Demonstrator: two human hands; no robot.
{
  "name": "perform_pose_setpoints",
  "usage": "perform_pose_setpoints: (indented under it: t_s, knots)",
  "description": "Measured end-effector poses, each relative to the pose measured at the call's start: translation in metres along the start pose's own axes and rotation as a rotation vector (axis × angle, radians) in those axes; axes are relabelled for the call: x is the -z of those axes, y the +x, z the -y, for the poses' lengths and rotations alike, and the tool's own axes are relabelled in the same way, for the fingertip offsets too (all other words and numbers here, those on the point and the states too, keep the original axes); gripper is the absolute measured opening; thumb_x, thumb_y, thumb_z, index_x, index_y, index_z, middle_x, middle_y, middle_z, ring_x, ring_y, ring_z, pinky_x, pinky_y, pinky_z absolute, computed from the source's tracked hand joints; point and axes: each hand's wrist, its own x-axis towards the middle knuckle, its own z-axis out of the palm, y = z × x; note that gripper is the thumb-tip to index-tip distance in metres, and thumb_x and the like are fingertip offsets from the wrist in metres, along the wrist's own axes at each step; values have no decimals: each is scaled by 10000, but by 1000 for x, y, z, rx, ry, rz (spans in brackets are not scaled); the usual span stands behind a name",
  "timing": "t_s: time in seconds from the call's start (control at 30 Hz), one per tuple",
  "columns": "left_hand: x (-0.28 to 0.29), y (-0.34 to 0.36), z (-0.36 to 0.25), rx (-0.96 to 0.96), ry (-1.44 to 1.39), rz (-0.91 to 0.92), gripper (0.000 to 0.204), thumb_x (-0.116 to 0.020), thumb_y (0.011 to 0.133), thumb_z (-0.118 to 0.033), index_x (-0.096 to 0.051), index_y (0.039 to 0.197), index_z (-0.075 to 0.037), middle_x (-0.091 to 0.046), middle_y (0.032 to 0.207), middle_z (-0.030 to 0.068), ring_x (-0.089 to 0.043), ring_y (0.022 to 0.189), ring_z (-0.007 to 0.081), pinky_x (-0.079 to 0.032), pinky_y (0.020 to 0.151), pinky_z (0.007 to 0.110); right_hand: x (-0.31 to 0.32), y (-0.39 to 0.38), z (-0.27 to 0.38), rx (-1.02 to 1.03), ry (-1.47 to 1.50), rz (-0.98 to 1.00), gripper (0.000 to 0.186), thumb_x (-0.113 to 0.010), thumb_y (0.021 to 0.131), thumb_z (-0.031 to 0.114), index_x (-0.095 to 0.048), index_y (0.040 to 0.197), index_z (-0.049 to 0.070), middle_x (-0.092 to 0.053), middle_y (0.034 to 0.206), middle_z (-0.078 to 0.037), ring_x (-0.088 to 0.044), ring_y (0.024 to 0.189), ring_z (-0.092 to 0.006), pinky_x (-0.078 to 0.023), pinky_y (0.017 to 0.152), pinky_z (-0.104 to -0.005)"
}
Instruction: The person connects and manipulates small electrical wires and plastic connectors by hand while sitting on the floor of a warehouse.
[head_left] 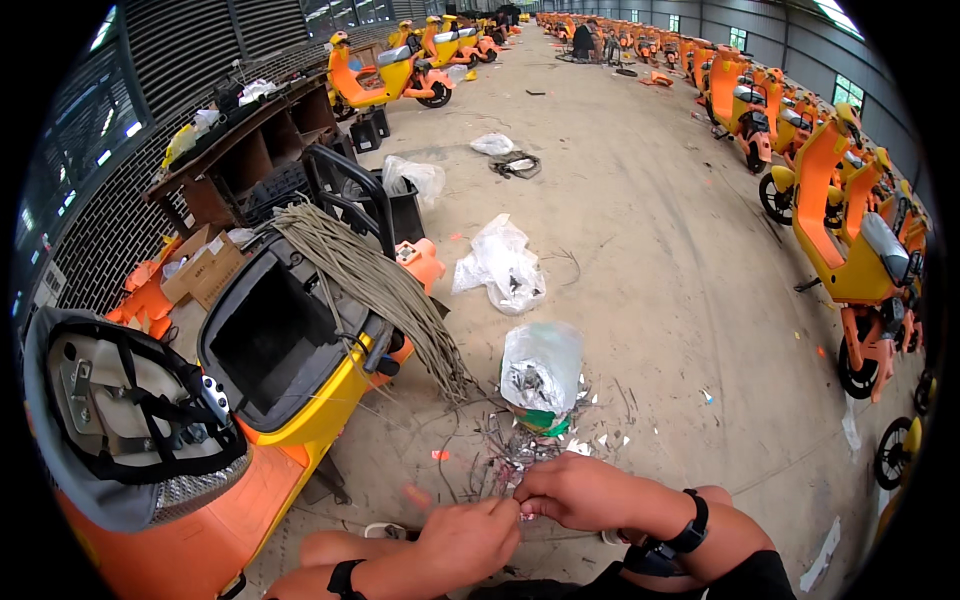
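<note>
The person's bare right hand [572, 492] had its thumb and fingers pinched closed on a small pinkish-white piece [526, 516], which hung just above the floor [660, 340]. The bare left hand [465, 535] met it there, knuckles up, with its fingers curled inward; whether they gripped the piece too, I could not tell. A black band [692, 525] circled the right wrist and another black band [343, 578] the left.

Just beyond the 2 hands, a loose scatter of thin dark wires and white scraps [508, 452] lay on the floor. At its far edge stood a clear plastic bag [545, 350] with pale contents and green material at its base. Farther off lay a crumpled white plastic bag [498, 262].

To the left stood a yellow-and-orange scooter [205, 530]. Its grey-backed seat [130, 420] was tipped up beside an open dark-grey storage box [280, 350]. A bundle of long grey-brown cables [365, 275] draped over that box's far right corner, its ends reaching toward the floor. Along the floor's right edge ran a long row of orange-and-yellow scooters [830, 225].
</note>
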Motion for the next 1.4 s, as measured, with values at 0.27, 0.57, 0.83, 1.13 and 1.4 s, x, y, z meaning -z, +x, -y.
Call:
perform_pose_setpoints:
  t_s: [0.27,0.57,0.83,1.13,1.4]
  knots:
    - [10,16,16,414,-818,193,170,-631,979,-205,-656,1006,-39,-642,785,29,-588,637,139,-451,572,314,16,-6,10,95,-261,-199,235,-783,856,203,-701,1061,122,-706,952,-32,-681,912,-250,-525,824,-391]
    - [7,3,29,513,-1268,219,155,-614,1036,-179,-665,1057,-35,-568,771,-81,-461,663,-1,-374,577,200,17,1,8,261,-298,-179,173,-765,831,168,-719,989,114,-677,908,-17,-664,823,-201,-522,764,-335]
    - [7,1,19,448,-976,78,161,-618,991,-158,-645,921,-16,-560,708,-26,-483,662,59,-408,586,261,12,4,13,233,-313,-118,135,-767,846,163,-722,969,131,-686,884,2,-664,822,-196,-506,800,-327]
    - [5,5,28,417,-934,165,153,-629,1010,-166,-637,983,-15,-593,764,-32,-510,699,38,-425,612,241,4,8,8,243,-293,-178,267,-782,831,197,-708,1076,121,-676,883,-19,-658,832,-202,-492,797,-316]
    - [0,9,31,427,-1062,192,201,-600,1012,-219,-657,1049,-30,-621,779,-20,-530,697,73,-447,629,275,13,2,3,343,-390,-175,232,-774,826,157,-711,1042,103,-669,916,-13,-650,848,-190,-482,810,-331]
